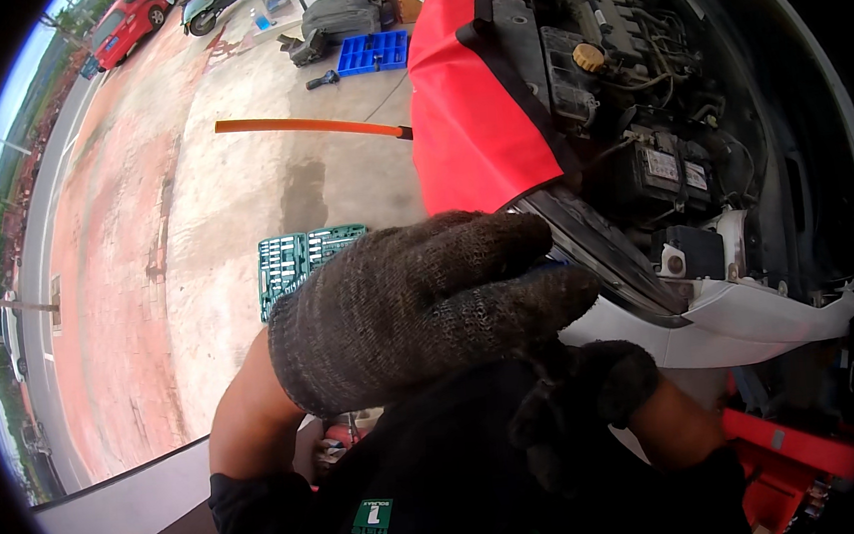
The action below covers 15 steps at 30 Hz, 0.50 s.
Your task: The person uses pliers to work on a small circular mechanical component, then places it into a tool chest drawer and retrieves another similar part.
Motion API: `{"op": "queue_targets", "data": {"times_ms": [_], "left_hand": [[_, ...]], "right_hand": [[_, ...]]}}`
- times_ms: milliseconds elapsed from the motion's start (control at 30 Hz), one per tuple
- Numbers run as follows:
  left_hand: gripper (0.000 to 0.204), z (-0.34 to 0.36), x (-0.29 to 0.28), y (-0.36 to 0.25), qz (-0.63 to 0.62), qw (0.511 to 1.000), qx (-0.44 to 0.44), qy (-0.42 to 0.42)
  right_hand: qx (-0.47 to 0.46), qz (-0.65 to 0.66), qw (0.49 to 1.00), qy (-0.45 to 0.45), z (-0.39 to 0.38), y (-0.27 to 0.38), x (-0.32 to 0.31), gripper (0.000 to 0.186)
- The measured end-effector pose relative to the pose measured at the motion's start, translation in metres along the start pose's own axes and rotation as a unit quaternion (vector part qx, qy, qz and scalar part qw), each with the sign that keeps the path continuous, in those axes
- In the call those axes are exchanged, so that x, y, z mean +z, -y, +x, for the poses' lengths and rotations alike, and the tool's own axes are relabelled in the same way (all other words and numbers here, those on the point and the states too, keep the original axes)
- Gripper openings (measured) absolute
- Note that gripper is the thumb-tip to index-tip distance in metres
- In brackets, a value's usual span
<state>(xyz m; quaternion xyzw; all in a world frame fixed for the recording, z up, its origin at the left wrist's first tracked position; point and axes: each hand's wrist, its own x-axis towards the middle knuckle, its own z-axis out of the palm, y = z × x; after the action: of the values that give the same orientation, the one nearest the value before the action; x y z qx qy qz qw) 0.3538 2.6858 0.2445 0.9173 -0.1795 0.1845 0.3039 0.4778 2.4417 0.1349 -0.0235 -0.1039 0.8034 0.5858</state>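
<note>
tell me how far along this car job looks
Done: hood up, red fender cover draped on, green socket set open on the ground. In hand: the gloved left hand and right hand are at the headlight edge; what they grip is hidden. Left: headlight and battery are in place.

Left hand (420, 303), in a dark knit glove, centre frame, fingers curled pointing right; right hand (583, 395), gloved, tucked just beneath it at lower right, fingers bent
</note>
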Motion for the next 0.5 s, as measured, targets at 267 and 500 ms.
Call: {"op": "queue_targets", "data": {"times_ms": [267, 500], "left_hand": [[0.034, 0.006, -0.002, -0.004, 0.055, 0.998, 0.028, 0.017], [0.034, 0.013, 0.001, -0.016, 0.04, 0.999, 0.004, 0.009]], "right_hand": [[-0.037, 0.07, 0.996, 0.048, 0.0, -0.018, -0.019, 0.067], [0.033, -0.106, 0.993, 0.026, -0.006, -0.005, -0.036, 0.067]]}}
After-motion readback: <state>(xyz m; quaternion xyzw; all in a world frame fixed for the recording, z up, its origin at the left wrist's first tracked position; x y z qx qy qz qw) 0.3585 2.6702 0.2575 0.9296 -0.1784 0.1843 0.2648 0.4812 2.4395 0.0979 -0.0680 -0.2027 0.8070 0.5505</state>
